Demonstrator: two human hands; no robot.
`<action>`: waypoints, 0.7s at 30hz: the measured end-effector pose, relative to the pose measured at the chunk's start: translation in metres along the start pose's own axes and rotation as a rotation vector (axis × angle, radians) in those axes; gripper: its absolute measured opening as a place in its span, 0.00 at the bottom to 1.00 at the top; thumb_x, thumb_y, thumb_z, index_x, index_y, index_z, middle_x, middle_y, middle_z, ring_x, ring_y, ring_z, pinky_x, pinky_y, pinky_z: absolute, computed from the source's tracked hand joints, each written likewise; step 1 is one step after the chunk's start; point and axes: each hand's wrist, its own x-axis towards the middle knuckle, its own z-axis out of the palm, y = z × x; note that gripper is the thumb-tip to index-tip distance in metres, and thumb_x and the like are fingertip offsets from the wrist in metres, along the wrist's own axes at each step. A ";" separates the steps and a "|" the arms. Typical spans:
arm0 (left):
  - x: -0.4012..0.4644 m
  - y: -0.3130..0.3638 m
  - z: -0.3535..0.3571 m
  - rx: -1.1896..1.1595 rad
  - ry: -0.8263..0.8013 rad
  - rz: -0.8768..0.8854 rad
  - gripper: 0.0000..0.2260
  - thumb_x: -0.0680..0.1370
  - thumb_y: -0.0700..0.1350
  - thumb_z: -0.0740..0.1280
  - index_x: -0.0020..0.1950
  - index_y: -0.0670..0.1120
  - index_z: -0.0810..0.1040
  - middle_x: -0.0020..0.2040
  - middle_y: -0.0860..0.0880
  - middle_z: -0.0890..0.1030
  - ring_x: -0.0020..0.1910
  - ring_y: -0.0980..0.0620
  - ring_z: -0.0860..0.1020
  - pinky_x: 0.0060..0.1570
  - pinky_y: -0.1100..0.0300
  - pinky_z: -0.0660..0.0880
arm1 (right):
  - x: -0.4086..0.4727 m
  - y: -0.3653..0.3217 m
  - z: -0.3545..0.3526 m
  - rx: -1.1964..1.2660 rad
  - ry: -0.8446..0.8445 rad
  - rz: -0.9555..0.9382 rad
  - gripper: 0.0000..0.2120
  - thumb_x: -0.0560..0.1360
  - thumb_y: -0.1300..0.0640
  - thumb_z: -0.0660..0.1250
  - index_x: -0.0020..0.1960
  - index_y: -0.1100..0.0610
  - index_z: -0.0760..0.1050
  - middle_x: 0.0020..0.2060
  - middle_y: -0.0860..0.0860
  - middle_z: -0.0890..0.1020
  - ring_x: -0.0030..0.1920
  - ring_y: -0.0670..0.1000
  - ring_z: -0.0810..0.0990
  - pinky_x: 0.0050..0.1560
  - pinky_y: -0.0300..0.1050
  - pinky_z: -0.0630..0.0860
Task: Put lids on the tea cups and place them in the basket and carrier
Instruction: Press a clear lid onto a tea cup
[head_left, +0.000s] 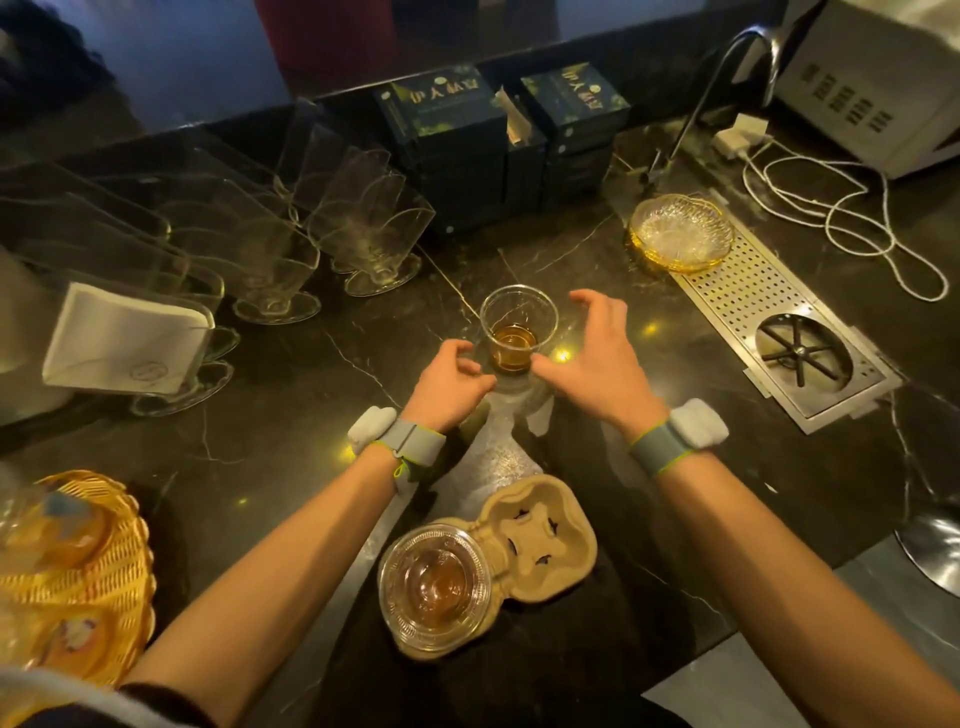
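A clear plastic tea cup (518, 332) stands without a lid on the dark counter, a little amber tea in its bottom. My left hand (451, 382) is curled just left of its base, pinching the edge of a faint clear lid (520, 396) held low in front of the cup. My right hand (592, 358) is on the cup's right with fingers spread, thumb by the lid's edge. Nearer me lies a brown pulp carrier (545, 525); a lidded tea cup (435, 582) fills its near-left slot. A wicker basket (111, 566) at the lower left holds lidded cups, blurred.
A shiny plastic sleeve (501, 457) lies between my wrists. Clear acrylic stands (270, 260) and a napkin holder (124, 340) crowd the left. Dark boxes (447, 130) stand behind. On the right are glass dishes (680, 234), a perforated metal drain tray (753, 306) and a white cable (852, 208).
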 end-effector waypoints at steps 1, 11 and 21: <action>0.005 -0.002 -0.002 0.052 0.016 0.040 0.30 0.73 0.44 0.75 0.71 0.45 0.66 0.55 0.48 0.78 0.51 0.49 0.79 0.57 0.52 0.77 | 0.010 -0.003 -0.001 -0.027 -0.037 0.006 0.42 0.64 0.46 0.75 0.72 0.55 0.61 0.65 0.54 0.64 0.62 0.53 0.72 0.62 0.41 0.67; 0.038 0.011 0.006 -0.068 -0.118 0.237 0.41 0.66 0.48 0.81 0.74 0.55 0.63 0.64 0.54 0.77 0.62 0.56 0.75 0.60 0.62 0.71 | 0.065 -0.030 0.010 -0.313 -0.275 -0.076 0.43 0.68 0.42 0.74 0.75 0.54 0.60 0.67 0.57 0.66 0.67 0.59 0.71 0.66 0.53 0.73; 0.039 0.008 0.008 -0.020 -0.079 0.284 0.35 0.70 0.43 0.76 0.74 0.52 0.66 0.60 0.56 0.76 0.53 0.64 0.74 0.42 0.85 0.65 | 0.055 -0.022 0.027 -0.309 -0.259 -0.127 0.41 0.72 0.41 0.70 0.78 0.58 0.59 0.70 0.57 0.64 0.69 0.58 0.68 0.70 0.51 0.69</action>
